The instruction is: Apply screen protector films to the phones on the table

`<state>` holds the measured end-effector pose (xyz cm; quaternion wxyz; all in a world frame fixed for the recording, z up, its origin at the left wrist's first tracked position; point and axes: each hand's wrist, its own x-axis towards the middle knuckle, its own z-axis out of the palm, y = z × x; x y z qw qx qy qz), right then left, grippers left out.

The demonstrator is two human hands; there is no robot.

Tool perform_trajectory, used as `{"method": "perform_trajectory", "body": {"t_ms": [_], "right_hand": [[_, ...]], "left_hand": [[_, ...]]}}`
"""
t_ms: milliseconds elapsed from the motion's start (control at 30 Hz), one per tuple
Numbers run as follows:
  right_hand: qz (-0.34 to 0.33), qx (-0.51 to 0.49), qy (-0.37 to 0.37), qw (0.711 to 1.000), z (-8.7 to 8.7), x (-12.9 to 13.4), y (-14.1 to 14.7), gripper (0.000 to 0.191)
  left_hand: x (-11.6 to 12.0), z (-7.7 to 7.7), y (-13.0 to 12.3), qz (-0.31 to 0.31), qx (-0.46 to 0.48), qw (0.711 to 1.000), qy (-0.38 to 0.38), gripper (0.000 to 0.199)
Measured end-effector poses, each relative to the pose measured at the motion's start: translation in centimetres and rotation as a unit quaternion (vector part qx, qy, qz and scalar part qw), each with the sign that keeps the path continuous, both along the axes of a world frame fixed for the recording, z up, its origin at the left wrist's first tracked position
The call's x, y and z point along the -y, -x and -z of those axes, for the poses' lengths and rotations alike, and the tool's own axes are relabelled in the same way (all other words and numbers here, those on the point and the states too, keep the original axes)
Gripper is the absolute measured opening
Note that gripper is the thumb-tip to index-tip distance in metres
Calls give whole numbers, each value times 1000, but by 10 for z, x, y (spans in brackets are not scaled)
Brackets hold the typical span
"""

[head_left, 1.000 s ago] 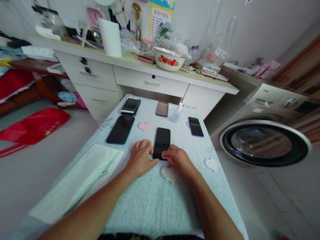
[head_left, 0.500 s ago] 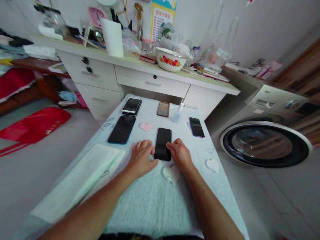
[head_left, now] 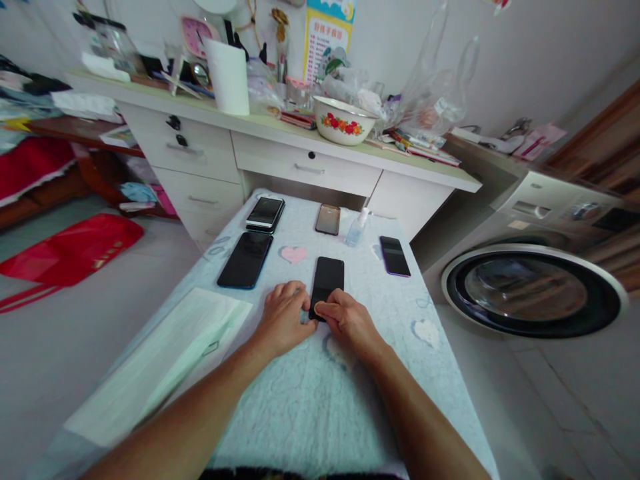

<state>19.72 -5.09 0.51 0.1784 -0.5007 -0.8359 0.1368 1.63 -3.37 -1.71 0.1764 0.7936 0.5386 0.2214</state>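
A black smartphone (head_left: pixel 327 275) lies screen up on the cloth-covered table in front of me. My left hand (head_left: pixel 285 313) rests at its lower left, with the index finger along the side edge and the thumb by the bottom corner, steadying it. Over the lower part of the screen, the fingers of my right hand (head_left: pixel 347 319) are pinched together and pressed down. A small tan edge shows at those fingertips, too little to name. The phone's lower right corner is hidden under this hand.
Left of the hands lie a larger phone (head_left: pixel 245 260), stacked phones (head_left: pixel 265 213) and a pale flat packet (head_left: pixel 160 367). Beyond are a phone case (head_left: pixel 327 219) and a clear spray bottle (head_left: pixel 356 229). Another phone (head_left: pixel 395 256) lies right, near a washing machine (head_left: pixel 530 200).
My right hand has slid left and slightly down across the screen, from the phone's right edge to its lower left part. My left hand and the phone stay in place.
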Motion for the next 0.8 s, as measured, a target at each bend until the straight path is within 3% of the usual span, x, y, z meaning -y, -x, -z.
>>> {"method": "perform_trajectory", "body": {"t_ms": [200, 467, 800], "right_hand": [[45, 4, 1, 999, 6, -10, -10, 21], [117, 123, -9, 985, -7, -35, -18, 28], [75, 85, -27, 993, 0, -41, 2, 25]], "left_hand": [[0, -3, 1, 3, 1, 1000, 12, 19], [1, -1, 2, 5, 10, 1000, 12, 22], [-1, 0, 3, 2, 9, 1000, -1, 32]]}}
